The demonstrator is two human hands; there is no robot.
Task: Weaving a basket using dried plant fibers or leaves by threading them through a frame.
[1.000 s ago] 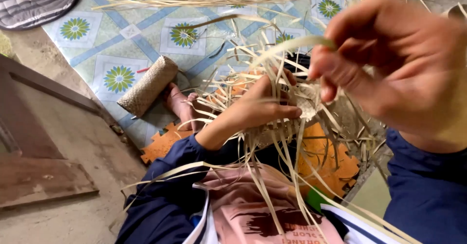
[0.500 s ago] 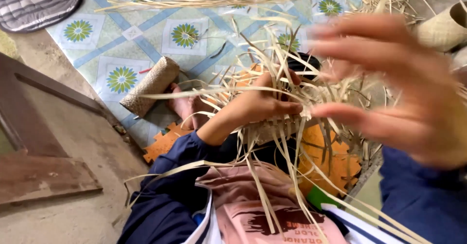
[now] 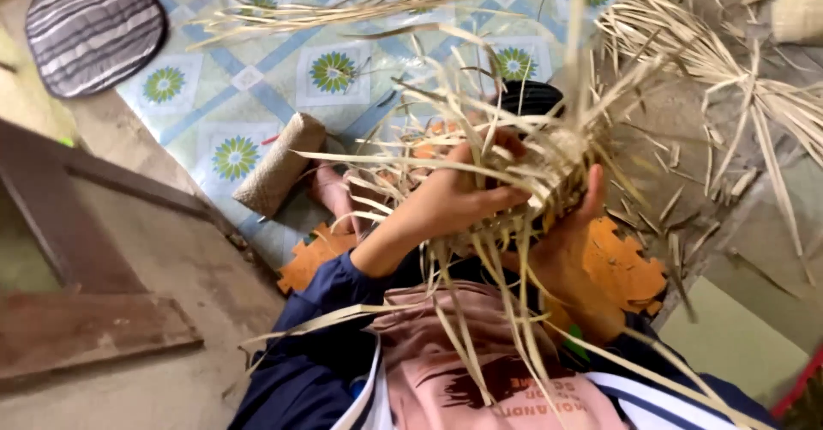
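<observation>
I find the work at the weaving stage. Both hands hold a small, half-woven basket of pale straw-coloured strips (image 3: pixel 549 168), raised above the lap, with many loose strip ends splaying outward and hanging down over the pink printed shirt (image 3: pixel 480 370).

Left hand (image 3: pixel 459 194): fingers curled narrowly around the near side of the woven body, the thumb pressed on top. It is gripping, not resting.

Right hand (image 3: pixel 579 241): it cups the basket from beneath and the far side, thumb raised along the wall. How far its fingers are spread I cannot tell, since the strips and the basket hide them.

Judgement: the woven part is short and the uprights are long, so the sides are barely begun. The next move, in my view, calls for one hand to steady the form while the other singles out one loose strip without disturbing its neighbours.

Nearby: a roll of coarse tan woven material (image 3: pixel 279 164) lies on the blue flower-patterned floor mat (image 3: pixel 257 74); an orange jagged-edged mat (image 3: pixel 617 263) sits beneath the hands.
</observation>
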